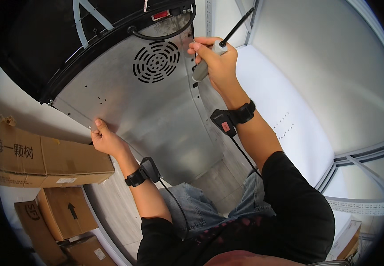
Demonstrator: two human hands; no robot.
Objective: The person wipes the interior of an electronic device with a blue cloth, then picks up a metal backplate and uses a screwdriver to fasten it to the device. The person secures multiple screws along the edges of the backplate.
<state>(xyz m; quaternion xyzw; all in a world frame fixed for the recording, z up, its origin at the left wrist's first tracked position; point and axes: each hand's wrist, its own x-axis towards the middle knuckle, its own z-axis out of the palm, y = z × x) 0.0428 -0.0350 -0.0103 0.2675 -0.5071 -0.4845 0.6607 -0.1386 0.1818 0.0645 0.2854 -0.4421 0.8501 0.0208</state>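
A bare metal panel (156, 111) with a round slotted vent (156, 62) spans the back of a black appliance (37, 48). On the panel's left edge, my left hand (108, 141) is closed, its thumb lying on the metal face and its other fingers curled at the rim. My right hand (222, 66) wraps round a screwdriver (200, 71) with a grey handle. The screwdriver's black shaft points up and to the right, away from the panel. Thumb and fingertips of that hand meet by the panel's upper right edge; whether they pinch anything small is unclear.
A black cable (165, 38) loops beneath a red switch (160, 15) on the appliance. Cardboard boxes (74, 155) are stacked at the left. To the right stand a white panel (276, 97) and a metal frame (360, 153). My legs (192, 204) are below the metal panel.
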